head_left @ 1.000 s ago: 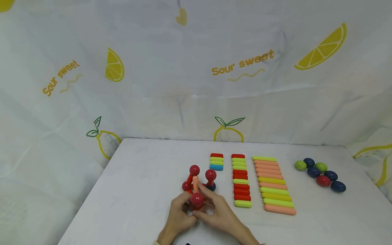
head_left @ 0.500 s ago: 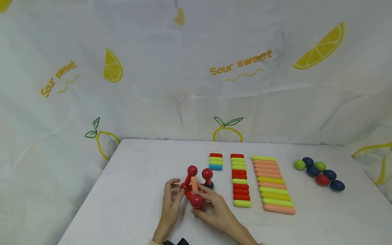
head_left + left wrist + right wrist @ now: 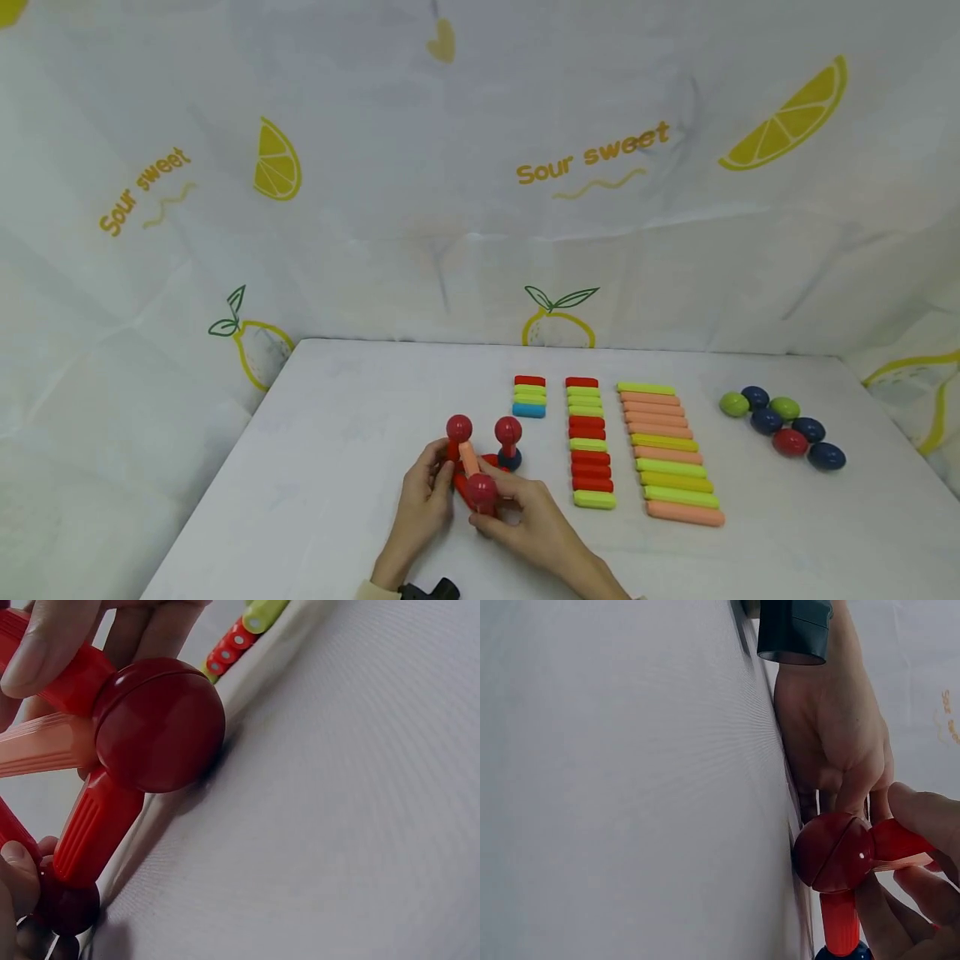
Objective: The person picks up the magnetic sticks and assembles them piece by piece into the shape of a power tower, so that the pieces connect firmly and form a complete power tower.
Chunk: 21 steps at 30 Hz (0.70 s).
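Observation:
A magnetic ball-and-stick frame (image 3: 465,489) of red balls, red sticks, a peach stick (image 3: 468,459) and a dark blue ball (image 3: 510,457) stands on the table. My left hand (image 3: 422,502) grips its left corner; in the left wrist view the thumb lies by a dark red ball (image 3: 69,907). With thumb and fingers, my right hand (image 3: 531,512) pinches a red stick (image 3: 900,840) at the near corner, beside the upper red ball (image 3: 482,490). The peach stick leans up from near that ball, its far end apart from the red ball (image 3: 459,428) at upper left. Fingers hide some joints.
Short sticks (image 3: 529,400) lie in two columns right of the frame, then a column of long sticks (image 3: 671,458). Several blue, green and red balls (image 3: 791,442) sit at the far right. A patterned cloth (image 3: 420,183) hangs behind the table (image 3: 315,467).
My left hand has moved from the near corner to the left corner. The upper left ball has shifted left, and the peach stick now tilts left. The right hand stays at the near corner.

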Available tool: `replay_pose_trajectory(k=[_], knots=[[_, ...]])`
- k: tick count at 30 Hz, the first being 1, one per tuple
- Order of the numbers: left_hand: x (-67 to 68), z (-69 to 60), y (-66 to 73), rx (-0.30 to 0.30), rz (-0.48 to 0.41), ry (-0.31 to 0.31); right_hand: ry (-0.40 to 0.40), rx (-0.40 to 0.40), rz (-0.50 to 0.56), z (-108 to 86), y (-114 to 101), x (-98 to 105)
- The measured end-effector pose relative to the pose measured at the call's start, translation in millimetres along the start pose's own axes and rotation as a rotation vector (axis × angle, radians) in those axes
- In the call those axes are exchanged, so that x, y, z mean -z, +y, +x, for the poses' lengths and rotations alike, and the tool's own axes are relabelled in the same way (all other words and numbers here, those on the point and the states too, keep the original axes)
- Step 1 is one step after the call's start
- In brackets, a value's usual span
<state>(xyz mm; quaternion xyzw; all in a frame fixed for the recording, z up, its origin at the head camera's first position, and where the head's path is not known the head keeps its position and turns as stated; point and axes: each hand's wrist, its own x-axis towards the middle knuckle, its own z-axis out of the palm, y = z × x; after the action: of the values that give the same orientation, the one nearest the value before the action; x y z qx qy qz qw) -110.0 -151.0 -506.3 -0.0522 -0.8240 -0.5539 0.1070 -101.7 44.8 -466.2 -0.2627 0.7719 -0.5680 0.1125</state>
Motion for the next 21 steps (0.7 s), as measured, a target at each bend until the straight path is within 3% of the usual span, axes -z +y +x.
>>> replay_pose_trajectory(k=[4,14,21], knots=[[-0.1,-0.6,0.7,-0.023,0.021,0.007,-0.025,-0.037,-0.036,-1.4,0.3,1.2],[0.9,-2.0,-0.1,-0.042,-0.047,-0.021,-0.052,-0.075,-0.082,-3.3,1.0,2.2],[-0.3,-2.7,-0.5,-0.076,-0.037,-0.019,-0.047,-0.071,-0.084,-3.8,1.1,0.6]])
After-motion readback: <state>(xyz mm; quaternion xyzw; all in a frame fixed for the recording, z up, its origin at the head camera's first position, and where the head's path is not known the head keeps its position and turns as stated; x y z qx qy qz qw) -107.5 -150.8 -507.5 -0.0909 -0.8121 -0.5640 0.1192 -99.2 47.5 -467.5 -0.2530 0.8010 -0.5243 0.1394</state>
